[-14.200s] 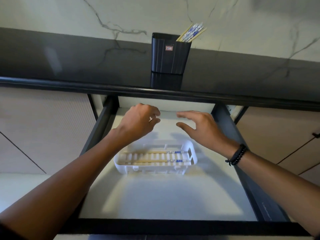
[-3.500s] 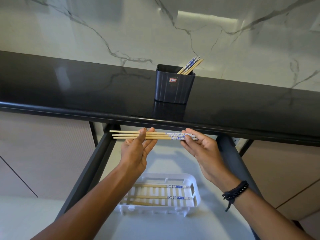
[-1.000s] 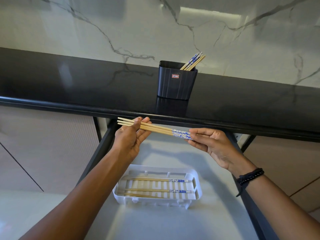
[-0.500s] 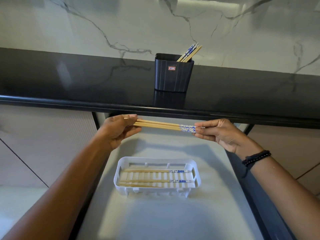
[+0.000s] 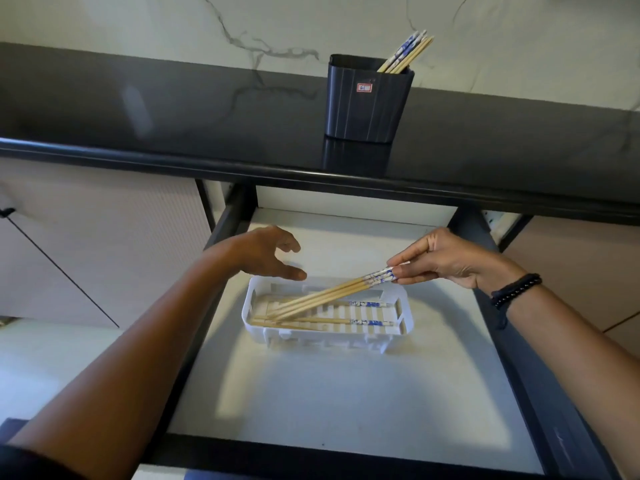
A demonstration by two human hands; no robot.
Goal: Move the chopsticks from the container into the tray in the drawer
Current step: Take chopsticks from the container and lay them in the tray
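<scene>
I am pinching the bundle (image 5: pixel 329 294) of chopsticks by its painted blue-and-white ends with my right hand (image 5: pixel 450 261), thumb and fingertips pressing on it, just above the right part of the tray (image 5: pixel 329 339). The bundle is slanting: the high end is at my right hand, and the bare tips are pointing down and to the left, reaching the slatted floor near the tray's left end. I cannot tell if they are touching it.

The tray's long axis is running left to right, and the chopsticks (image 5: pixel 367 321) lying inside are following it, painted ends to the right. As I judge it, the coming move is turning on one thing: bringing the right end down until the bundle is lying flat, parallel to those.

The right hand is the only one holding. My left hand (image 5: pixel 263 252) is hovering open, fingers spread and a little curved, holding nothing, over the tray's far left corner and apart from the tips.

The tray is sitting in the open drawer (image 5: pixel 329 403). Behind and above, on the bench (image 5: pixel 173 112), the dark container (image 5: pixel 367 109) is standing with more chopsticks leaning in its right corner. It is carrying a small red-framed label (image 5: pixel 364 87), but the writing is too small to read.
</scene>
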